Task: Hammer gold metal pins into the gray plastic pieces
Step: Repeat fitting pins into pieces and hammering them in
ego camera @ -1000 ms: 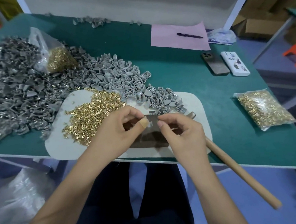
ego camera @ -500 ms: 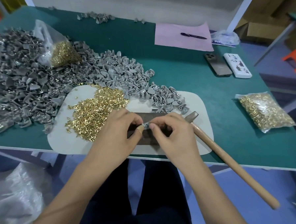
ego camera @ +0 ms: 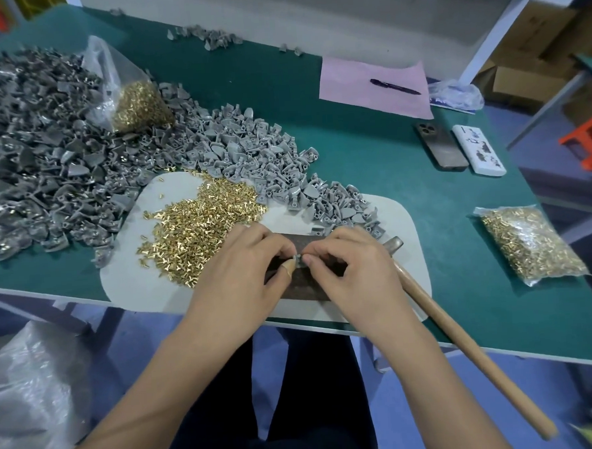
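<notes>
My left hand and my right hand meet over a dark metal block on a white mat. Between their fingertips they pinch one small gray plastic piece; any pin in it is too small to make out. A loose heap of gold pins lies on the mat just left of my left hand. Gray plastic pieces spill from a big pile at the left down to the mat. A hammer with a wooden handle lies to the right of my right hand, head toward the block.
A clear bag of gold pins sits in the gray pile, another bag at the right edge. A pink sheet with a pen, a phone and a white case lie farther back on the green table.
Both hands have lowered the gray piece toward the metal block and drawn their fingertips closer together. The hammer has stayed where it lay.
</notes>
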The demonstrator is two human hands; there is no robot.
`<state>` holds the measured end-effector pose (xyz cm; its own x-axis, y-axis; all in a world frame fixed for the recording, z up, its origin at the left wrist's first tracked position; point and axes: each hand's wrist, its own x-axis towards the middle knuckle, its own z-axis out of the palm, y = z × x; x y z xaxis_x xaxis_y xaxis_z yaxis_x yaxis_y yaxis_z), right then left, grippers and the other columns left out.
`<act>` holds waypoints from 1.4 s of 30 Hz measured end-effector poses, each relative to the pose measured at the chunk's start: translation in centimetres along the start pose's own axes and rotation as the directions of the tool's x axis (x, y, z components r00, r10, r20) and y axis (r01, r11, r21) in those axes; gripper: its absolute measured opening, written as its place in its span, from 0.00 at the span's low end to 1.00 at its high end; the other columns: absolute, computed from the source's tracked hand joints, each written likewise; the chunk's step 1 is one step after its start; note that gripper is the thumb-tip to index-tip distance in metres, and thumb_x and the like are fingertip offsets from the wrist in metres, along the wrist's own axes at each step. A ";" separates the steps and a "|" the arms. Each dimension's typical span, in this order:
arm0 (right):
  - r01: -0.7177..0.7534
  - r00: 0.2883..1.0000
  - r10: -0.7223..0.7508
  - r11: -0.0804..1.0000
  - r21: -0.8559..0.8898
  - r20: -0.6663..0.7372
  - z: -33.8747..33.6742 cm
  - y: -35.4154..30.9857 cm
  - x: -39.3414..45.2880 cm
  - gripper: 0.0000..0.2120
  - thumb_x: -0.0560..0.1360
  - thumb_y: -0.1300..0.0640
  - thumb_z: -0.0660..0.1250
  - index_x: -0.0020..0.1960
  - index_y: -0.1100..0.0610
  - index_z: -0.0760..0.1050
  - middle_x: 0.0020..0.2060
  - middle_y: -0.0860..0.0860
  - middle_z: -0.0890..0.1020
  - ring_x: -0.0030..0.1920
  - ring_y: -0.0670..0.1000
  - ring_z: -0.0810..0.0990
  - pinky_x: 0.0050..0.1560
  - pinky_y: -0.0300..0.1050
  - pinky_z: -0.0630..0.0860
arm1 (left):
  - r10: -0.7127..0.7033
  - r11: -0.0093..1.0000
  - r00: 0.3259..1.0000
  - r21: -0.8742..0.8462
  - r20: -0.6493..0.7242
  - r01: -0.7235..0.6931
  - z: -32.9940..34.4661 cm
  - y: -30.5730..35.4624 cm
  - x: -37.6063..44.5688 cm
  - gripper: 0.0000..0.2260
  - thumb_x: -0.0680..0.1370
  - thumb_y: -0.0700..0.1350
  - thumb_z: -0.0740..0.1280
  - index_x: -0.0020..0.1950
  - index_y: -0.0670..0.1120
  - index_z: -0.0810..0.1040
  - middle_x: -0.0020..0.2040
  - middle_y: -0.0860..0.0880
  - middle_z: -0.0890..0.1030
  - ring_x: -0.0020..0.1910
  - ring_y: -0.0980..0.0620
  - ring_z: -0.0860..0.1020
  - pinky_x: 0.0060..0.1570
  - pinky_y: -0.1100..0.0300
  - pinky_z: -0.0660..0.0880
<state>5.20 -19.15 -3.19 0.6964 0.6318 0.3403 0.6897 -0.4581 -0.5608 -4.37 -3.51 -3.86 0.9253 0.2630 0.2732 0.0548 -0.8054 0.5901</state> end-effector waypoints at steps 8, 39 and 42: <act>-0.013 1.000 0.014 1.000 -0.017 0.026 -0.1 0.1 0.4 0.03 0.74 0.58 0.76 0.44 0.50 0.86 0.36 0.43 0.79 0.45 0.52 0.78 0.48 0.53 0.76 | 0.031 0.999 0.999 0.029 -0.009 -0.031 -0.2 -0.3 0.2 0.03 0.77 0.52 0.68 0.50 0.56 0.80 0.46 0.58 0.74 0.53 0.54 0.70 0.45 0.53 0.74; -0.116 0.988 0.125 0.988 -0.104 0.089 -0.1 -0.4 0.2 0.05 0.77 0.52 0.71 0.47 0.43 0.85 0.38 0.42 0.80 0.47 0.49 0.78 0.45 0.52 0.77 | -0.003 0.997 0.998 0.073 -0.056 0.007 0.1 -0.6 0.0 0.05 0.77 0.55 0.68 0.50 0.59 0.82 0.45 0.59 0.75 0.51 0.56 0.69 0.35 0.59 0.68; -0.130 0.988 0.139 0.983 -0.133 0.064 0.0 -0.6 0.1 0.05 0.76 0.50 0.71 0.47 0.42 0.85 0.39 0.41 0.81 0.48 0.49 0.79 0.44 0.52 0.77 | -0.003 0.998 0.998 0.066 -0.056 0.007 0.1 -0.7 0.0 0.05 0.76 0.55 0.69 0.50 0.59 0.83 0.45 0.60 0.76 0.50 0.56 0.69 0.37 0.57 0.71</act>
<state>4.84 -18.84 -2.82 0.7713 0.6009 0.2098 0.6139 -0.6153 -0.4946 -4.34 -2.97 -4.34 0.9026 0.2950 0.3135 0.0859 -0.8371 0.5403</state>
